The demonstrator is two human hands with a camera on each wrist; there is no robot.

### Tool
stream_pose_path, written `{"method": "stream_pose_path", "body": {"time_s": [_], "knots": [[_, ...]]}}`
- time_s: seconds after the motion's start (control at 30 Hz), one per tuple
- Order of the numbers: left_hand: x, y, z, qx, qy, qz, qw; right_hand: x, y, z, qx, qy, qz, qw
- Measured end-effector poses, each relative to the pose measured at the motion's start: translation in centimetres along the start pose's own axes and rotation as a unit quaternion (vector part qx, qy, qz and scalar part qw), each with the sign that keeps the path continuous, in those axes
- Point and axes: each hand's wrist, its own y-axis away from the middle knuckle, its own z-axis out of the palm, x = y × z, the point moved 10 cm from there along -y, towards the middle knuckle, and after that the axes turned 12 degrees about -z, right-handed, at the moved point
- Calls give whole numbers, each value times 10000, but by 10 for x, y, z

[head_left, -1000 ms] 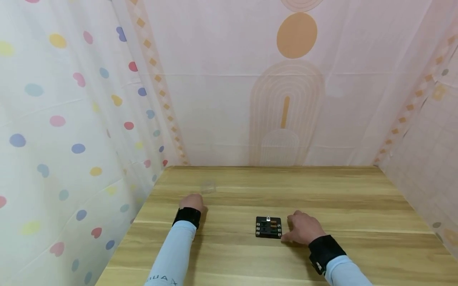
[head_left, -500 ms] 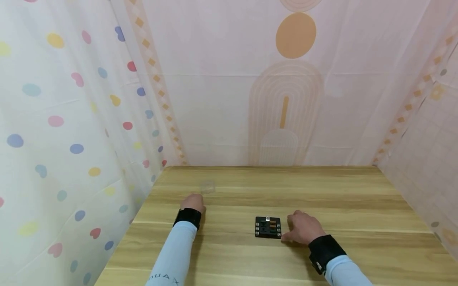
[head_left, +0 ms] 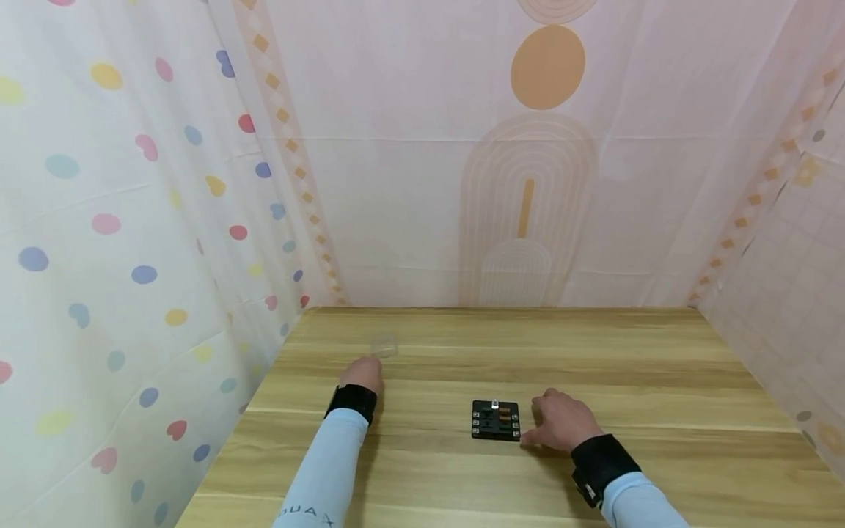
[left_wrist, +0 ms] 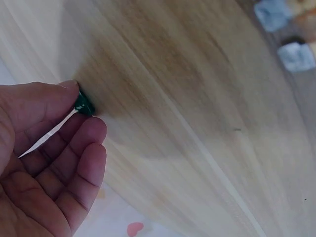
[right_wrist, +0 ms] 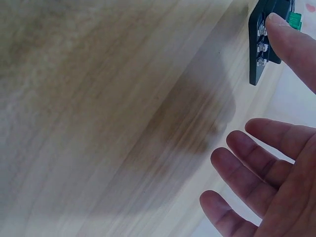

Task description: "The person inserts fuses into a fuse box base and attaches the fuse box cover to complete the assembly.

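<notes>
A: What was in the person's left hand (head_left: 361,372)?

B: A small, shiny green piece (left_wrist: 84,102). The left wrist view showed the grip narrowed to a pinch, thumb against fingertips, above the left part of a wooden worktop (head_left: 422,477).

A: Why only the tips?

B: Probably because the piece was so small. A fingertip pinch left part of it uncovered and likely gave finer control than a whole fist.

A: And the other side?

B: The right hand (head_left: 560,419) was just right of a flat black block (head_left: 485,425). That grip was spread, fingers apart, with nothing held in it. Its thumb reached the block's near right corner, perhaps to keep it from sliding; whether it touched or pressed could not be told.

A: Where was the block?

B: On the worktop between the hands, closer to the right. It lay face up, which seemed to keep its fittings within reach: metal screws (right_wrist: 262,48) along two sides, orange pieces (head_left: 505,413) on top and, in the right wrist view, another green piece (right_wrist: 295,20) jutting out.

A: Anything else?

B: A faint clear piece (head_left: 384,345) lay just beyond the left hand, well apart from the block, perhaps so that it covered nothing.
</notes>
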Motion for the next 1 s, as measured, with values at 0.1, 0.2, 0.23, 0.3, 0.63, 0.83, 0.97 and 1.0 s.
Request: {"method": "stream_pose_path", "body": {"time_s": [0.1,0.2,0.23,0.3,0.63,0.83,0.97,1.0], "knots": [[4,2,-1,59,-33,114,9999,0,0,-1,21,1,-11,10000],[7,3,-3,116,-49,240,9996,0,-1,-1,25,-9,-15,10000],[7,4,-3,131,-59,273,9995,0,-1,-1,24,-8,-19,10000],[7,4,-2,138,-45,305,9994,1,-1,-1,16,-2,-16,10000],[2,3,-5,306,-157,272,9990,-2,-1,-2,-6,-88,3,10000],[3,3,-6,221,-51,280,9993,-2,-1,-2,36,-59,-35,10000],[2,2,-6,119,-12,221,9997,-2,-2,-3,75,-12,-65,9999],[3,3,-7,171,-16,249,9995,-2,-2,-3,81,-2,-70,9999]]}}
